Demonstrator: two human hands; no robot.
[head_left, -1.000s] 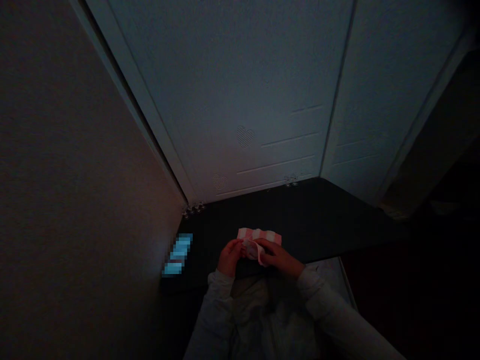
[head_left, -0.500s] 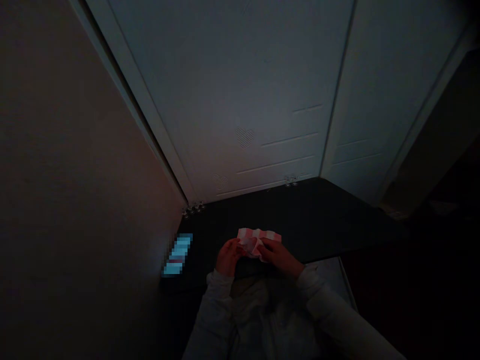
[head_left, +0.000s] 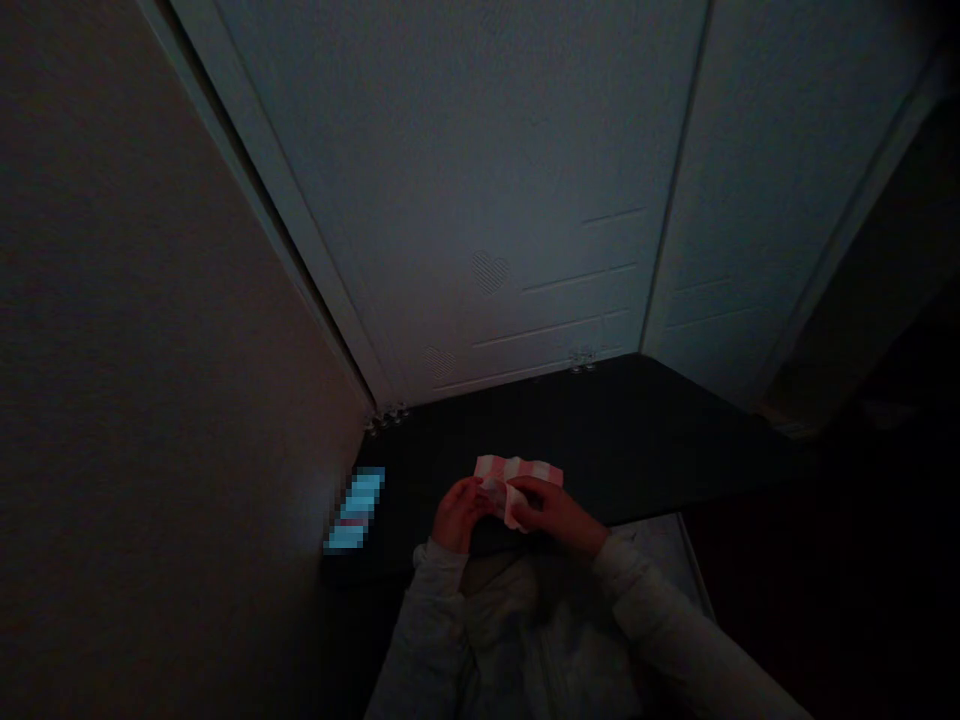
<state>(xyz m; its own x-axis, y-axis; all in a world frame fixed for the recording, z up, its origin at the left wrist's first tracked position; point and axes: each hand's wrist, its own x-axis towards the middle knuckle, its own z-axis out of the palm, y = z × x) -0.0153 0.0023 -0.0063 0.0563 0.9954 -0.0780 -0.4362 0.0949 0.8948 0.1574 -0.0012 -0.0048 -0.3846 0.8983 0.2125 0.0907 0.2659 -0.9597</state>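
Observation:
A pink-and-white checked piece of cloth or soft paper (head_left: pixel 517 468) lies partly on the dark table, between my two hands. My left hand (head_left: pixel 456 512) pinches its left side with curled fingers. On the other side, my right hand (head_left: pixel 551 508) is closed on a near fold and holds it a little raised toward me. A paler patch shows in the middle of the piece, between the fingers. The dim light hides whether anything lies inside the fold.
A lit, blurred-out screen (head_left: pixel 356 510) lies at the left on the dark table (head_left: pixel 637 430). Small shiny objects (head_left: pixel 386 417) stand in the back left corner, with more clear ones (head_left: pixel 582 360) by the white panel (head_left: pixel 450 200). A pale open drawer (head_left: pixel 664 550) juts out below, at right.
My right hand has pulled the near fold slightly down and toward me, and its fingers have shifted. The left hand stays almost in place.

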